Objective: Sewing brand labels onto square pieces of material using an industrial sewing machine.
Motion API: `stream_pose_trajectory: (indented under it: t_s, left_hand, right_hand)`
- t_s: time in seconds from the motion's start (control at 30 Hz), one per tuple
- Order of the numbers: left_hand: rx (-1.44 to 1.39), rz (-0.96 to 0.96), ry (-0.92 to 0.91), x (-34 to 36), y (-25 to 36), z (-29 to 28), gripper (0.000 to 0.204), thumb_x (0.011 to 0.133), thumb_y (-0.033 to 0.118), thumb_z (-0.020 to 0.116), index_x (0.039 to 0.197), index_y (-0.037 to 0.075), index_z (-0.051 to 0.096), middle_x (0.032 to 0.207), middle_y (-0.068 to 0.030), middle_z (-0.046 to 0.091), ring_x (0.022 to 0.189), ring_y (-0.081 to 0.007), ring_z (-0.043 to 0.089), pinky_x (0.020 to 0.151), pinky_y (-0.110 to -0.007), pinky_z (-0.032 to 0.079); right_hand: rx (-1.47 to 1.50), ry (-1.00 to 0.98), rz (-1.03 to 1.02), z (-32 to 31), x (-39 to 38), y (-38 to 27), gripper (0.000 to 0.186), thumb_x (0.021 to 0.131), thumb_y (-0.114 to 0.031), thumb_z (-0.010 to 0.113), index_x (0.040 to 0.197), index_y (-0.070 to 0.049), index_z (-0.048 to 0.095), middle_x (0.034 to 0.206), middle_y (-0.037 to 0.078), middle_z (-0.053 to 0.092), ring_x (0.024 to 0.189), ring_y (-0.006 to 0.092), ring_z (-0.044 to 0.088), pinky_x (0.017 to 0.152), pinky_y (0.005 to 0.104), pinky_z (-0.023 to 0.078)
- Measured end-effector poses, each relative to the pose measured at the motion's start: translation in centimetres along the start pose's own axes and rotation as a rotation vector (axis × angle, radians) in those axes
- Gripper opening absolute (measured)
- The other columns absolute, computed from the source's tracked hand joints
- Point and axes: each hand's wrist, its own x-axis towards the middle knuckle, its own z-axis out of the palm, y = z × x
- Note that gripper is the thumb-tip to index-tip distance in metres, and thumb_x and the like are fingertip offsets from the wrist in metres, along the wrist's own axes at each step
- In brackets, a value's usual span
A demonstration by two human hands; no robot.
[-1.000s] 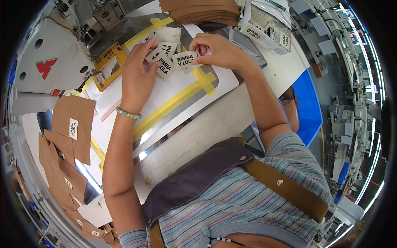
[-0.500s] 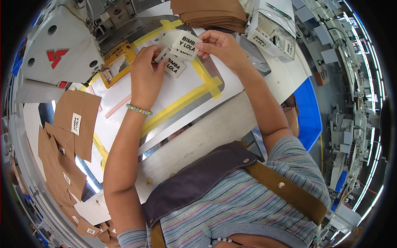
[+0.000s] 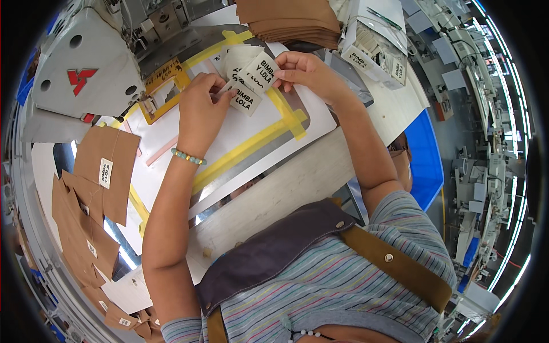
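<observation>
Several white fabric labels with black lettering are fanned out between my hands over a white work board edged with yellow tape. My left hand pinches the lower-left part of the fan, where one label faces up. With thumb and fingers, my right hand grips the right edge of the top label, which overlaps the others. A yellow frame, part of the sewing machine, lies left of my left hand. Between my fingers and the labels, the exact number held is hidden.
A stack of brown fabric pieces lies at the back. A white box of labels stands at the back right. Brown pieces with sewn labels hang down the left side. Beyond the table's right edge is a blue bin.
The top label in my right hand has tilted and shifted slightly right. My left hand has moved a little down, with the fan of labels still held.
</observation>
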Motion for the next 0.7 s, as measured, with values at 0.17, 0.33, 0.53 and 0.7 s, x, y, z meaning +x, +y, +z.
stream_pose_trajectory:
  t_s: [0.17,0.33,0.53,0.7]
  left_hand:
    - [0.093,-0.061,-0.099,-0.6,0.8,0.0,0.023,0.091,0.013,0.086,0.094,-0.003,0.070,0.082,-0.0095,0.073,0.067,-0.0160,0.064,0.064,-0.031,0.052]
    - [0.020,-0.149,-0.190,-0.5,1.5,0.5,0.023,0.093,0.016,0.085,0.095,-0.003,0.071,0.077,-0.0085,0.072,0.066,-0.0129,0.059,0.063,-0.030,0.049]
    - [-0.191,-0.183,-0.171,-0.7,1.6,1.0,0.021,0.095,0.014,0.082,0.104,-0.004,0.074,0.078,-0.0037,0.070,0.068,-0.0079,0.058,0.066,-0.028,0.050]
    - [-0.259,-0.126,-0.028,-0.3,0.7,1.0,0.017,0.096,0.008,0.080,0.104,-0.005,0.074,0.085,-0.0054,0.073,0.069,-0.0081,0.062,0.065,-0.025,0.050]
  right_hand:
    - [0.140,-0.019,0.038,0.0,-0.1,0.0,0.020,0.105,-0.023,0.069,0.117,-0.007,0.070,0.100,0.000,0.077,0.081,0.0047,0.063,0.079,0.0219,0.051]
    - [0.058,-0.013,0.027,0.6,0.2,0.1,0.020,0.108,-0.021,0.066,0.119,-0.005,0.069,0.103,0.001,0.078,0.083,0.0046,0.063,0.083,0.0227,0.052]
    - [0.109,0.091,-0.158,0.6,0.4,0.2,0.021,0.108,-0.018,0.066,0.122,-0.003,0.069,0.110,0.002,0.075,0.094,0.0067,0.066,0.087,0.0244,0.052]
    - [0.316,0.047,-0.151,-1.6,-0.1,0.1,0.018,0.108,-0.014,0.068,0.122,-0.002,0.071,0.110,0.001,0.071,0.098,0.0089,0.066,0.088,0.0270,0.054]
